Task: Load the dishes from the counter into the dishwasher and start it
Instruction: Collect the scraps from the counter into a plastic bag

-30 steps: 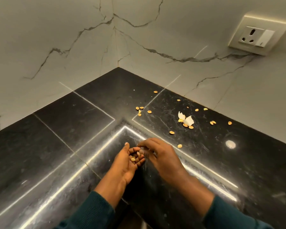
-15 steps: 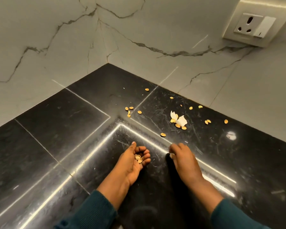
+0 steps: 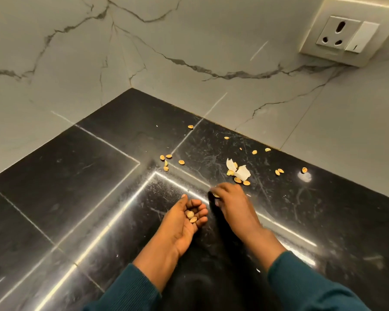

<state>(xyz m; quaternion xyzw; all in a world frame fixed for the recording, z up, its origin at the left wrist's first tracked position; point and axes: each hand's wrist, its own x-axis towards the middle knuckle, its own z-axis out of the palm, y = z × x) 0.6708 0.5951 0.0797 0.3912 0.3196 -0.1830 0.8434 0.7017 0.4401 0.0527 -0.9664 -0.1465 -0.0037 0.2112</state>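
No dishes and no dishwasher are in view. A black stone counter [image 3: 76, 176] fills the corner, with several tan nut shells [image 3: 181, 162] scattered on it. My left hand [image 3: 177, 230] lies palm up on the counter, its fingers cupped round a few shells [image 3: 191, 216]. Just to its right, my right hand [image 3: 234, 209] is palm down, its fingertips pinching one shell [image 3: 216, 195] against the counter. Two white torn scraps [image 3: 241, 172] lie among more shells just beyond my right hand.
Grey marble walls [image 3: 144, 52] meet in a corner behind the counter. A wall socket with a switch [image 3: 346, 37] sits at the upper right. More shells [image 3: 279, 171] lie at the right, near a bright light reflection [image 3: 304, 176].
My right hand has left my cupped left palm and moved forward and right to a shell on the counter. My left hand stays cupped. The view has moved closer.
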